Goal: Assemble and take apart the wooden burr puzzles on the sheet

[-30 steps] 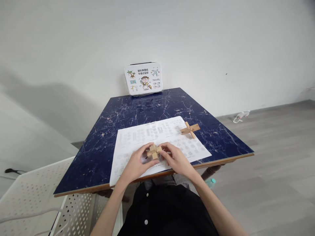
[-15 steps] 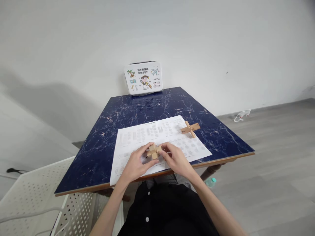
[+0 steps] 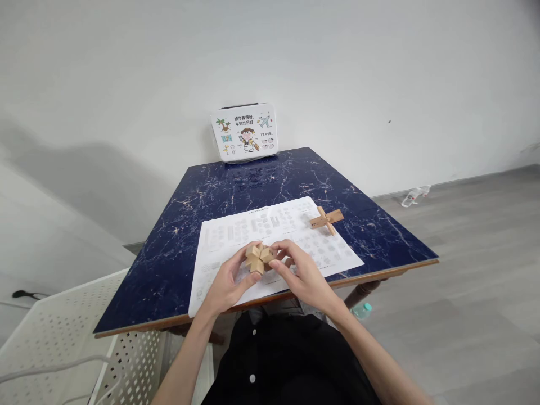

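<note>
Between my two hands is a wooden burr puzzle made of pale interlocking blocks, held just above a printed instruction sheet. My left hand grips it from the left, thumb at its near end and fingers behind the far side. From the right, my right hand pinches its right-hand block between thumb and fingers. Part of the puzzle is hidden by the fingertips. A second wooden piece, a cross of a flat strip and a rod, rests over the sheet's right edge.
The blue marbled table has a wooden edge close to my body. A white cartoon-printed case leans against the wall at the back. At the left stands a white perforated basket. Plastic bottles lie on the floor to the right.
The puzzle has tilted and turned in my hands and moved slightly left, so more of its cross-shaped blocks shows. Both hands keep hold of it.
</note>
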A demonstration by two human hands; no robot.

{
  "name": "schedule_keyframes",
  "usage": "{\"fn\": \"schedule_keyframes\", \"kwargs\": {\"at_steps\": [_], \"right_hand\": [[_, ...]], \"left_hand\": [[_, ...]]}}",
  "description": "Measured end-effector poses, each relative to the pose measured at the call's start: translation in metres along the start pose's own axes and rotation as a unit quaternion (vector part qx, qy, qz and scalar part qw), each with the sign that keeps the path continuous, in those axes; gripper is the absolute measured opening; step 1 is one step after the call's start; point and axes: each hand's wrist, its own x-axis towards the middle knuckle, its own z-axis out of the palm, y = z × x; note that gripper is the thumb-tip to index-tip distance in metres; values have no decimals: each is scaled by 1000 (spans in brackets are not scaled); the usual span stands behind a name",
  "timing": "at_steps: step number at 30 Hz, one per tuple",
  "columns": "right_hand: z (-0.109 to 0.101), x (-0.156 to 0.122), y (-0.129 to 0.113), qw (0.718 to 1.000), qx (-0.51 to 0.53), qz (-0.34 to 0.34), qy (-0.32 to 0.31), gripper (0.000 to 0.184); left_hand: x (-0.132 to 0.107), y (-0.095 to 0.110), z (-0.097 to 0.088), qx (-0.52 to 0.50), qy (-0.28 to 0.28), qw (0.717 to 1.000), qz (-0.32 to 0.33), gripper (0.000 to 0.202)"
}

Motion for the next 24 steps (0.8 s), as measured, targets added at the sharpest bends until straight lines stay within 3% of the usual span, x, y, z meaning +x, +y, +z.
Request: {"fn": "schedule_keyframes", "kwargs": {"at_steps": [3,8,16,20,24], "right_hand": [[3,-1,-6,999,34,37,4,29],[9,0,-18,986,108,90,-89,19],[37,-4,-14,994,-28,80,70,14],[45,-5,-12,992,-72,71,75,14],[30,-4,-11,997,-46,37,52,19]], "left_hand": [[-2,-2,-3,-53,-4,998,24,66],[-4,7,-4,-78,-47,995,39,67],[1,0,-1,-75,-3,997,-20,80],[0,0,-2,-59,30,997,-47,72],[-2,3,-3,-47,50,997,-46,64]]}}
